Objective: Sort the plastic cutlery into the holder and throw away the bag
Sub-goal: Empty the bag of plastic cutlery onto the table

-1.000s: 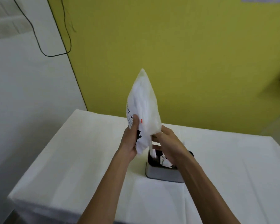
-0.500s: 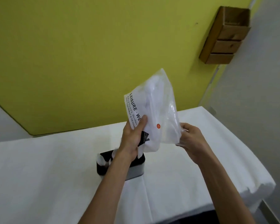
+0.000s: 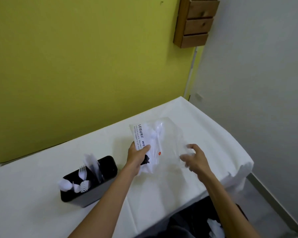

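Observation:
A clear plastic bag [image 3: 159,140] with a white printed label and a small red dot hangs over the table's right half. White cutlery shows inside it. My left hand [image 3: 137,156] grips the bag's lower left part. My right hand [image 3: 194,158] is at the bag's right edge with fingers curled and blurred; whether it pinches the film I cannot tell. To the left stands the black and grey holder [image 3: 91,191], with white forks, spoons and knives [image 3: 83,176] upright in its compartments.
A white cloth covers the table [image 3: 41,194], whose right edge drops off near my right arm. A dark bin with white scraps [image 3: 212,220] sits on the floor below the table's right corner. A wooden drawer unit [image 3: 195,23] hangs on the yellow wall.
The view has swung right and down. The bag has come down from chest height to just above the table, away from the holder, and my right hand has moved from the holder to the bag's right edge.

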`<control>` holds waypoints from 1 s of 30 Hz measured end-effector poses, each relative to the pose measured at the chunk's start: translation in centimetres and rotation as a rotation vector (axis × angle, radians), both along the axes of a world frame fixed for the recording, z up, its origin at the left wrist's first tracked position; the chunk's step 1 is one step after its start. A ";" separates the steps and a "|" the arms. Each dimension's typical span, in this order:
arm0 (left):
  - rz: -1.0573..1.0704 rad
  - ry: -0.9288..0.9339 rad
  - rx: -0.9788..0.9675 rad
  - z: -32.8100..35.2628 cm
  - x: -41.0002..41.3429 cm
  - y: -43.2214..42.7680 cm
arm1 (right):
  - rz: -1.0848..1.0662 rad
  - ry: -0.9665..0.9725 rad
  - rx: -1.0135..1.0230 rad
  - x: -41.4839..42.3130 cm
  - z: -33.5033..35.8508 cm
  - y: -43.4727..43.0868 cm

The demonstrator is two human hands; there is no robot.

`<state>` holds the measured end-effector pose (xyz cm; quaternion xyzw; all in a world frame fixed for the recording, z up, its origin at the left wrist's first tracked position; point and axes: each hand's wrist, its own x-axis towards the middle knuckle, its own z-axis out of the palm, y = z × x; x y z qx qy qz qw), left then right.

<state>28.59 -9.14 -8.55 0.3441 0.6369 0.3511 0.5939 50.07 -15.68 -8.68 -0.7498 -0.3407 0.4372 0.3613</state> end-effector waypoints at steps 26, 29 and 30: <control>-0.808 0.685 0.538 -5.8 14.6 -0.6 | -0.196 0.295 -0.056 9.3 -4.1 -2.5; -0.970 0.790 0.479 -7.0 15.1 -0.9 | -0.123 0.240 -0.144 9.8 -4.8 -3.2; -1.001 0.816 0.468 -7.2 14.9 -0.9 | -0.120 0.220 -0.148 9.8 -5.0 -3.3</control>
